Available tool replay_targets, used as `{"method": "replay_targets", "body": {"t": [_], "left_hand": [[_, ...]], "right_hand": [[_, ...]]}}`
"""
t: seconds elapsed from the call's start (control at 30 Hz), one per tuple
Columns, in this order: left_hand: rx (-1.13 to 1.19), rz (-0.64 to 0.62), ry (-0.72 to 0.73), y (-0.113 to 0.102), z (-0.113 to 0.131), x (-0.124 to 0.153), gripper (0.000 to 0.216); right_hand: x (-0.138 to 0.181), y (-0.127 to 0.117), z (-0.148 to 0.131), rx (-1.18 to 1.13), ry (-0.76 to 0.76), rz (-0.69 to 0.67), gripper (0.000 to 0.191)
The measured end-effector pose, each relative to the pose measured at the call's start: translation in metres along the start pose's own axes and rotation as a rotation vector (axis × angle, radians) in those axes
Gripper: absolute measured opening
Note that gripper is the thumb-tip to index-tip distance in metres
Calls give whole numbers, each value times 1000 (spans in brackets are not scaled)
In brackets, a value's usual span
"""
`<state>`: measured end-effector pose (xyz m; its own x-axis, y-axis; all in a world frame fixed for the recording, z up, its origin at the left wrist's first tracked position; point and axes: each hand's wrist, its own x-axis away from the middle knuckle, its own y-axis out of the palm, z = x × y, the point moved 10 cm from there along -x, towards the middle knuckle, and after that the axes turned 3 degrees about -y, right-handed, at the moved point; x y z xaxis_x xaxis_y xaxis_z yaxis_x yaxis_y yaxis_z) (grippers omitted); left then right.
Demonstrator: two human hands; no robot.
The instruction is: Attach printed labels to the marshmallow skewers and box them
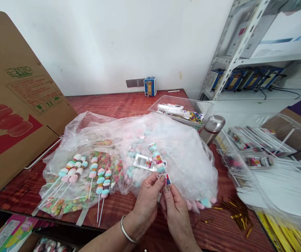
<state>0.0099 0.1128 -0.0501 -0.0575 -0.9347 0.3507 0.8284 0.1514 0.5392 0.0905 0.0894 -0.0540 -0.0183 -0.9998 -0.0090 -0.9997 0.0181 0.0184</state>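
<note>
Both my hands meet low in the middle, over the front of a big clear bag of marshmallows (182, 150). The fingers of my left hand (149, 196) pinch the lower end of a wrapped marshmallow skewer (157, 158), which tilts up and away. My right hand (176, 208) closes its thumb and fingers at the same end, just below; the stick there is mostly hidden. Beside the skewer lies a small white printed packet (144, 162) on the bag. Unwrapped marshmallow skewers (74, 169) rest to the left on a bag of gummy candies (71, 204).
A large cardboard box (16, 91) stands at left. Behind the bags are a clear bin (163, 99) of packets and a steel flask (213, 127). At right, a plastic tub (247, 178) holds white sticks; gold twist ties (241, 215) lie nearby. A small blue device (150, 86) sits by the wall.
</note>
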Motion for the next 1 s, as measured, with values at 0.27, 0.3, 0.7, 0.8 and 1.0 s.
{"method": "replay_targets", "body": {"t": [0.27,0.3,0.7,0.8,1.0], "left_hand": [[-470,-10,266,2,26,10,25],[-547,-13,312,6,31,13,26],[-295,-437,-309,10,-17,32,30],[-284,-346,-251,6,-11,35,23],[-408,-134,51,-16,30,23,23]], "right_hand": [[-5,-22,-11,-14,-33,200,34],[-6,-24,-8,-68,-15,215,37],[53,44,4,-785,553,-526,42],[54,19,-4,-561,392,-435,40],[60,-119,-38,805,-157,195,21]]}}
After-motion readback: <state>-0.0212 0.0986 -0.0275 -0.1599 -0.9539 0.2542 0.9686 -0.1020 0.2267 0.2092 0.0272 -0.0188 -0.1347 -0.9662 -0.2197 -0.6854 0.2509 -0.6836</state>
